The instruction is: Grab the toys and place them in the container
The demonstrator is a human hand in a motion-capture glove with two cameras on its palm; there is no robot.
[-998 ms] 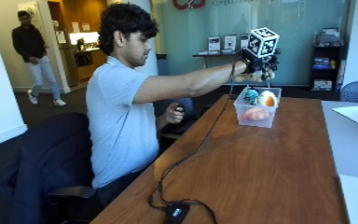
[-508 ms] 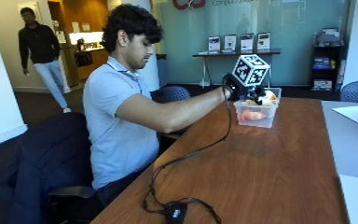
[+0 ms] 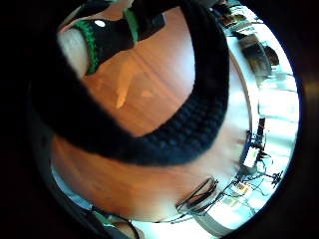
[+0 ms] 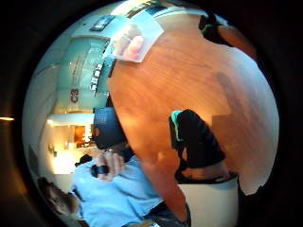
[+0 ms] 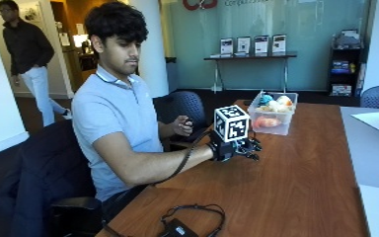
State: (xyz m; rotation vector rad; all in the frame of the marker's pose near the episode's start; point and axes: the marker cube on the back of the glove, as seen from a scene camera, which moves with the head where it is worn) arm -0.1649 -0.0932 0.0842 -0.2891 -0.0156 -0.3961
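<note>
1. A person sits at a wooden counter (image 5: 294,187), the gloved right hand (image 5: 239,147) raised just above it, well short of the container (image 5: 273,116).
2. The hand's fingers hang loosely curled and hold nothing.
3. The clear plastic container stands near the counter's far end, with the toys (image 5: 272,104) piled inside: a blue one, a pale one and an orange one.
4. The bare hand (image 5: 181,127) is held near the person's chest, gripping a small dark object.
</note>
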